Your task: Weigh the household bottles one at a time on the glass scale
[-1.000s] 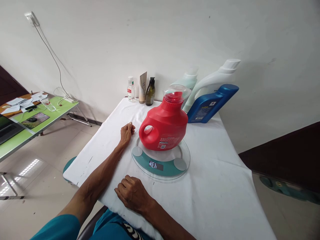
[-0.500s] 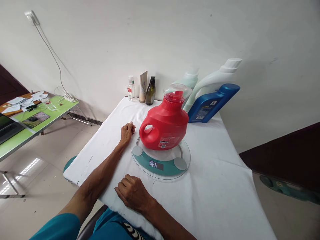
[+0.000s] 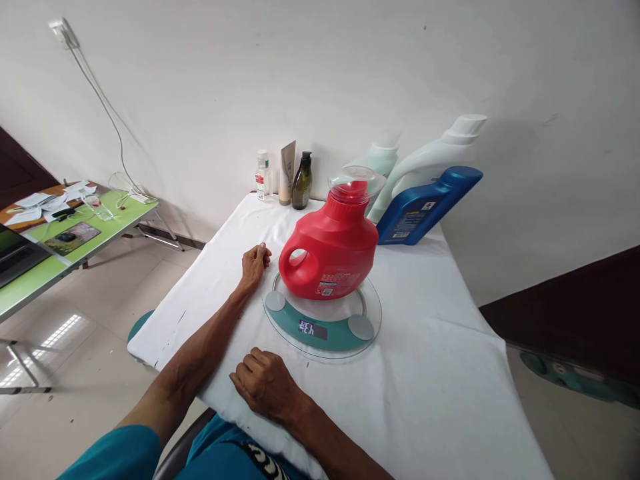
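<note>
A big red detergent jug [image 3: 333,250] with a looped handle stands upright on a round glass scale [image 3: 295,333], whose display is lit with digits that appear upside down. A clear shallow dish [image 3: 367,179] rests over the jug's red cap. My left hand [image 3: 255,265] is closed in a loose fist on the cloth, just left of the jug's handle and apart from it. Nearer the front edge, my right hand [image 3: 266,383] lies with its fingers curled in, in front of the scale. Neither hand shows anything in its grip.
White cloth [image 3: 425,347] covers the table. Along the back stand a clear bottle [image 3: 261,177], a beige tube [image 3: 287,173] and a dark pump bottle [image 3: 302,183]. At the back right are a blue jug [image 3: 420,210], a white bottle [image 3: 425,163] and a pale green bottle [image 3: 377,158]. A green table [image 3: 107,230] is at left.
</note>
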Motion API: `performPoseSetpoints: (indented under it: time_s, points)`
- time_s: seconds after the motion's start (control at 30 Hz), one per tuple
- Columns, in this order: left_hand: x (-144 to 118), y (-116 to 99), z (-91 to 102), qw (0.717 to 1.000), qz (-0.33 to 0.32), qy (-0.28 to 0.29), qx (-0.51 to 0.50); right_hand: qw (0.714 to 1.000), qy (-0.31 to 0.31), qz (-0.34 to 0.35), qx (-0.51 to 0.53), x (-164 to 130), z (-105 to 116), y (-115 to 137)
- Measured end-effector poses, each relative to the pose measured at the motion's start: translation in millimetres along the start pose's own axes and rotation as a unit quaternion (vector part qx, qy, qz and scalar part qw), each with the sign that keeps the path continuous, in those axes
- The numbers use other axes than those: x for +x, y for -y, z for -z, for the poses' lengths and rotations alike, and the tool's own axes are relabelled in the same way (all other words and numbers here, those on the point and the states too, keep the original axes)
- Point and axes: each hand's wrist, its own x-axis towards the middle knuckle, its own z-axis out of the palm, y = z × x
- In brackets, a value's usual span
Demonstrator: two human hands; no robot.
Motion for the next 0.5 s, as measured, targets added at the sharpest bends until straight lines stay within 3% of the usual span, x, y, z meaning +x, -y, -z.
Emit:
performPoseSetpoints:
  time_s: [0.13, 0.23, 0.37, 0.5]
  points:
    - [-1, -2, -0.3, 1.0, 0.007, -0.003, -0.005, 1.0, 0.011, 0.001, -0.003, 0, 1, 0]
    - [-6, -16, -2.1, 0.999, -0.005, -0.026, -0.024, 1.0, 0.021, -0.002, -0.006, 0, 2, -1]
    - [-21, -56, -8.6, 0.99, -0.12, -0.059, -0.042, 0.999, 0.039, -0.001, -0.011, 2, 2, 1]
    - [-35, -95, -16.1, 0.979, -0.203, 0.006, -0.015, 0.999, 0.043, 0.025, -0.017, 5, -2, 2]
